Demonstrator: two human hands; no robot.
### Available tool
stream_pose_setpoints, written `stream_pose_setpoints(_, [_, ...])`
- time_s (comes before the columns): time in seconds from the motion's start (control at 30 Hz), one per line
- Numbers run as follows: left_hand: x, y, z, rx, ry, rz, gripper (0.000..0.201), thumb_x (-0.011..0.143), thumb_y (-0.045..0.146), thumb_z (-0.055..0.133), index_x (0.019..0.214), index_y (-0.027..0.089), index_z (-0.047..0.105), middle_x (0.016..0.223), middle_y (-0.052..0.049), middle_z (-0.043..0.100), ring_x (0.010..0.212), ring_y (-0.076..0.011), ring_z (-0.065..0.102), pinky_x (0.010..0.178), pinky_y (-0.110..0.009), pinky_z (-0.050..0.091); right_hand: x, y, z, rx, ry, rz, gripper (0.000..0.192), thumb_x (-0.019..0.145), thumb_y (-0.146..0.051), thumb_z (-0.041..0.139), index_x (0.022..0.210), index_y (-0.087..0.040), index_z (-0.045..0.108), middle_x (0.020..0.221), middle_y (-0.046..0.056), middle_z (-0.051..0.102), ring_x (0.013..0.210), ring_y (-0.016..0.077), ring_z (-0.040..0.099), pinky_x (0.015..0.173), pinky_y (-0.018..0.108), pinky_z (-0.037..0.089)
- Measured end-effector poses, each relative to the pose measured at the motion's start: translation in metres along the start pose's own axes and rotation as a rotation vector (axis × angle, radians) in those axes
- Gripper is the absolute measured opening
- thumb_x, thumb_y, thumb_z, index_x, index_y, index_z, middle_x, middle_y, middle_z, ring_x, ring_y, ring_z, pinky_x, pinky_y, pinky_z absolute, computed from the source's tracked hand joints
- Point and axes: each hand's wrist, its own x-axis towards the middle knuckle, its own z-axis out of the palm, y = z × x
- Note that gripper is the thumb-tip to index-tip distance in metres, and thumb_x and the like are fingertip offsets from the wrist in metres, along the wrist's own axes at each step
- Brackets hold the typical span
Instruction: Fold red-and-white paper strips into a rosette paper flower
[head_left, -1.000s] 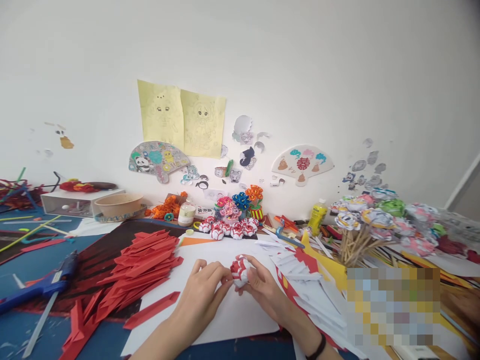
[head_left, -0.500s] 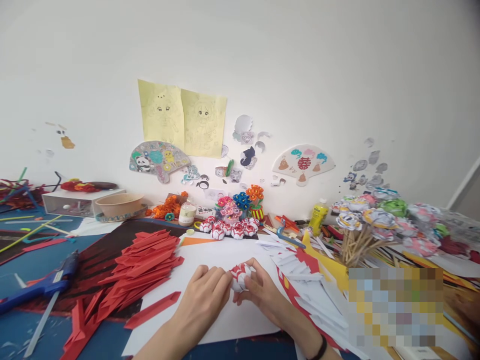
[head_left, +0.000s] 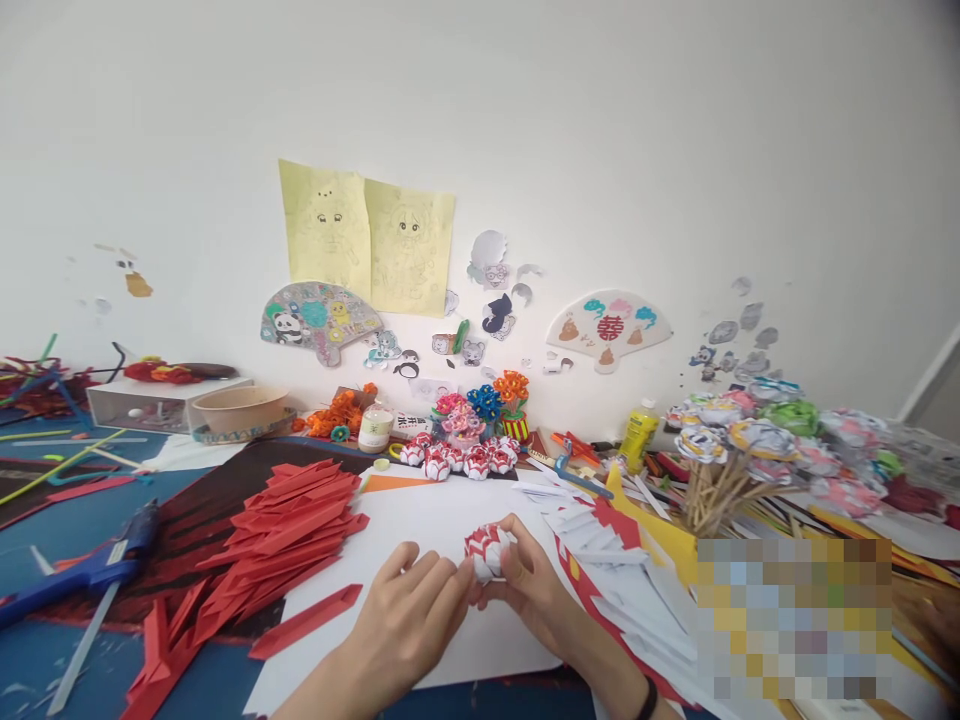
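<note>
A small red-and-white folded paper flower [head_left: 486, 549] is held above a white sheet [head_left: 420, 520] near the table's front. My right hand [head_left: 536, 590] cups it from the right with fingers curled round it. My left hand [head_left: 409, 615] pinches its left side with the fingertips. A pile of folded red paper strips [head_left: 289, 525] lies to the left. White folded strips [head_left: 600, 560] lie to the right.
A row of finished red-and-white flowers [head_left: 457, 460] sits behind the sheet. A blue glue gun [head_left: 82, 575] lies at far left. Paper flowers on sticks [head_left: 757, 445], a yellow bottle [head_left: 636, 435], a bowl [head_left: 238, 408] and a white jar [head_left: 374, 428] stand along the back.
Both hands turned the flower slightly and shifted a little right and down. The rest of the table is unchanged.
</note>
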Motion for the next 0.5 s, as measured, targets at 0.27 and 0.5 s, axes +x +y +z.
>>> stream_pose_setpoints(0.27, [0.005,0.002,-0.002,-0.320,-0.034,-0.198,0.013,0.092,0.012,0.050,0.097,0.016,0.060,0.063,0.001,0.062,0.053,-0.0127,0.049,0.059,-0.030,0.030,-0.002,-0.003,-0.003,-0.002,-0.029,0.011,0.033,0.088,-0.046,0.061,0.100,-0.018,0.049,0.083,0.004,0.066,0.071,0.0168,0.065,0.067,0.032,0.048])
stream_pose_setpoints(0.5, [0.017,-0.005,-0.009,-0.759,-0.195,-0.743,0.019,0.091,0.032,0.055,0.079,0.020,0.063,0.066,0.002,0.064,0.057,-0.0125,0.052,0.065,-0.027,0.041,-0.001,-0.004,-0.003,0.006,-0.095,0.030,0.040,0.081,-0.051,0.067,0.095,-0.019,0.047,0.082,0.004,0.066,0.070,0.0183,0.065,0.063,0.032,0.048])
